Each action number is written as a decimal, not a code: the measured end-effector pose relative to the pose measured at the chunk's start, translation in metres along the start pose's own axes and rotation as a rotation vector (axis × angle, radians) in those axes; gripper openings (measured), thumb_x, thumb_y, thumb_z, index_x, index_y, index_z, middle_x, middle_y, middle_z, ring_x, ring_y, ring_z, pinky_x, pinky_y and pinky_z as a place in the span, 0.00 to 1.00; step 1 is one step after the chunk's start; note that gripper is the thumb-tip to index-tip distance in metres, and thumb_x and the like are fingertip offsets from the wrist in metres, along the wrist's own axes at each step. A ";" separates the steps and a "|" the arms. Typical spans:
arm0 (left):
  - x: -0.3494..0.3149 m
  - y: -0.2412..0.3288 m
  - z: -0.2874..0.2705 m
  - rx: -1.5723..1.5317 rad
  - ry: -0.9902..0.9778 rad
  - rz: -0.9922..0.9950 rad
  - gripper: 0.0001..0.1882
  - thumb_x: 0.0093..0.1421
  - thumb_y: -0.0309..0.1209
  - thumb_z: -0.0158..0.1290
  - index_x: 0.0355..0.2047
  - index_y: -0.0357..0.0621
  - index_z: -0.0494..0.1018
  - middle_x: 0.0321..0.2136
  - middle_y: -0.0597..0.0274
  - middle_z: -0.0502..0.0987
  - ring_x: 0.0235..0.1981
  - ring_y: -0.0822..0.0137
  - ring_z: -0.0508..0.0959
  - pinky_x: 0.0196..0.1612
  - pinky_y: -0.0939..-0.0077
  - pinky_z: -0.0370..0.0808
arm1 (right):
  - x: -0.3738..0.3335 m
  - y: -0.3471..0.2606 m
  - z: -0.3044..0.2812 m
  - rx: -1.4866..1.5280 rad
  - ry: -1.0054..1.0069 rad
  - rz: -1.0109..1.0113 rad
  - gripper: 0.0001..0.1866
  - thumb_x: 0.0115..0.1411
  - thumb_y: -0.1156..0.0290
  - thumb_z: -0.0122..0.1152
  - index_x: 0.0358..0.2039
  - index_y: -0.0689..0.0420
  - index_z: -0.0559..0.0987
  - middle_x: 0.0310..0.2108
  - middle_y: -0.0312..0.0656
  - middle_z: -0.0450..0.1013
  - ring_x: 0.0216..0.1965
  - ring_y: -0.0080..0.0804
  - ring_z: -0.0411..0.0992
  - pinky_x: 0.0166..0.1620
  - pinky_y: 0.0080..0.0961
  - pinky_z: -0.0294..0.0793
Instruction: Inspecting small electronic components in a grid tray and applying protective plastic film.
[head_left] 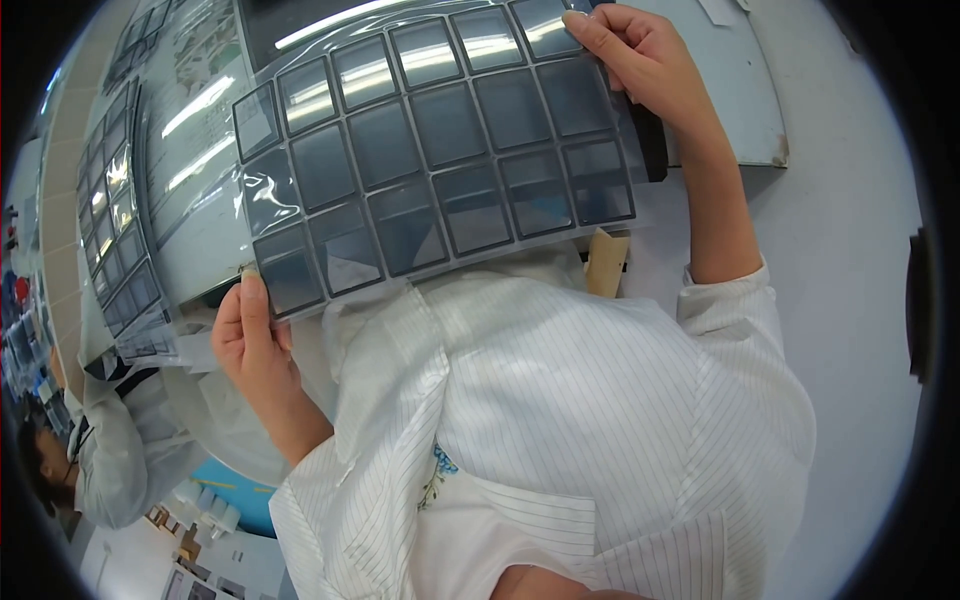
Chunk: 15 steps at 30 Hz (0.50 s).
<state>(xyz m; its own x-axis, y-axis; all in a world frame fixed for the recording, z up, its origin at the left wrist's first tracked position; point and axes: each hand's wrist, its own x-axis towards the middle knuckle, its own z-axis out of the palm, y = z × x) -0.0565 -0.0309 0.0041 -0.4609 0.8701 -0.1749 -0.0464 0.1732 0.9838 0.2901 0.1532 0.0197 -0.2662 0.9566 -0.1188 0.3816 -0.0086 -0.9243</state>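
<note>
I hold up a clear plastic sheet (455,170) that carries several rows of smoky, see-through rectangles with black borders. It is tilted and slightly bowed, and ceiling light glares off its upper row. My left hand (252,325) pinches the sheet's lower left corner between thumb and fingers. At the upper right corner, my right hand (640,55) grips the edge with the thumb on top; its other fingers are partly hidden behind. Through the sheet, parts of the table and my striped shirt show.
A similar sheet of framed rectangles (115,220) stands to the left, near a co-worker in a pale garment (135,450). The pale worktable (735,110) has a corner at the right. A tan strip (605,262) pokes out below the sheet.
</note>
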 end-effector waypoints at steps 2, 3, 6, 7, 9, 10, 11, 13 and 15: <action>0.003 -0.004 0.001 0.219 0.033 0.006 0.16 0.67 0.33 0.51 0.21 0.43 0.71 0.14 0.74 0.64 0.13 0.85 0.59 0.16 0.87 0.52 | 0.001 0.002 0.002 -0.019 0.041 -0.034 0.18 0.66 0.61 0.57 0.21 0.56 0.74 0.14 0.28 0.65 0.13 0.14 0.61 0.18 0.15 0.58; 0.004 -0.005 0.001 0.218 0.030 0.008 0.16 0.67 0.33 0.51 0.21 0.43 0.71 0.14 0.74 0.64 0.13 0.85 0.59 0.16 0.87 0.52 | 0.007 0.013 0.002 -0.020 0.044 -0.035 0.18 0.66 0.61 0.57 0.21 0.56 0.74 0.14 0.28 0.65 0.13 0.14 0.61 0.18 0.15 0.58; 0.003 -0.004 0.000 0.361 -0.005 0.171 0.18 0.68 0.34 0.51 0.19 0.44 0.69 0.14 0.75 0.63 0.14 0.84 0.60 0.17 0.86 0.53 | 0.022 0.036 0.005 0.435 -0.205 -0.817 0.18 0.66 0.61 0.56 0.21 0.56 0.74 0.13 0.28 0.65 0.13 0.13 0.60 0.18 0.15 0.58; 0.001 -0.002 -0.001 0.343 -0.002 0.144 0.18 0.68 0.34 0.51 0.19 0.43 0.69 0.14 0.75 0.63 0.14 0.84 0.60 0.17 0.86 0.53 | 0.013 0.026 0.006 0.107 -0.049 -0.513 0.19 0.66 0.57 0.57 0.22 0.54 0.74 0.13 0.25 0.62 0.14 0.11 0.58 0.17 0.13 0.54; 0.008 -0.008 0.002 0.322 -0.032 0.120 0.19 0.68 0.34 0.51 0.19 0.43 0.69 0.14 0.75 0.63 0.14 0.84 0.60 0.18 0.86 0.54 | -0.001 0.025 0.003 -0.221 0.132 -0.187 0.19 0.65 0.53 0.57 0.23 0.53 0.74 0.13 0.23 0.60 0.14 0.08 0.56 0.17 0.11 0.50; 0.006 -0.007 0.002 0.308 -0.031 0.118 0.19 0.68 0.34 0.50 0.19 0.43 0.68 0.14 0.75 0.63 0.14 0.84 0.60 0.18 0.86 0.53 | -0.001 0.023 0.003 -0.229 0.146 -0.162 0.20 0.64 0.52 0.58 0.22 0.52 0.74 0.14 0.23 0.59 0.15 0.08 0.56 0.18 0.11 0.50; 0.005 -0.005 0.002 0.294 -0.031 0.115 0.19 0.68 0.34 0.50 0.19 0.43 0.68 0.14 0.75 0.63 0.14 0.84 0.60 0.18 0.86 0.53 | 0.000 0.022 0.003 -0.238 0.160 -0.137 0.20 0.63 0.52 0.59 0.21 0.52 0.73 0.15 0.23 0.59 0.16 0.09 0.56 0.19 0.11 0.51; 0.004 -0.003 0.002 0.286 -0.025 0.124 0.19 0.68 0.34 0.50 0.19 0.43 0.68 0.14 0.75 0.63 0.14 0.84 0.60 0.17 0.86 0.53 | 0.000 0.023 0.002 -0.226 0.152 -0.152 0.20 0.64 0.53 0.59 0.22 0.52 0.74 0.15 0.23 0.60 0.16 0.08 0.56 0.19 0.11 0.50; 0.003 0.000 -0.001 0.236 -0.038 0.123 0.18 0.68 0.33 0.50 0.19 0.43 0.69 0.14 0.75 0.63 0.14 0.84 0.60 0.17 0.87 0.53 | 0.001 0.026 0.000 -0.213 0.141 -0.167 0.19 0.64 0.53 0.59 0.22 0.52 0.74 0.16 0.23 0.60 0.16 0.08 0.56 0.19 0.11 0.50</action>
<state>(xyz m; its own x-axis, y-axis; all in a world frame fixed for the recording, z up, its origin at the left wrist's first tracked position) -0.0584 -0.0285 0.0037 -0.4165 0.9071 -0.0605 0.2176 0.1641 0.9621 0.2996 0.1537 -0.0041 -0.2209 0.9708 0.0938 0.5239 0.1993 -0.8281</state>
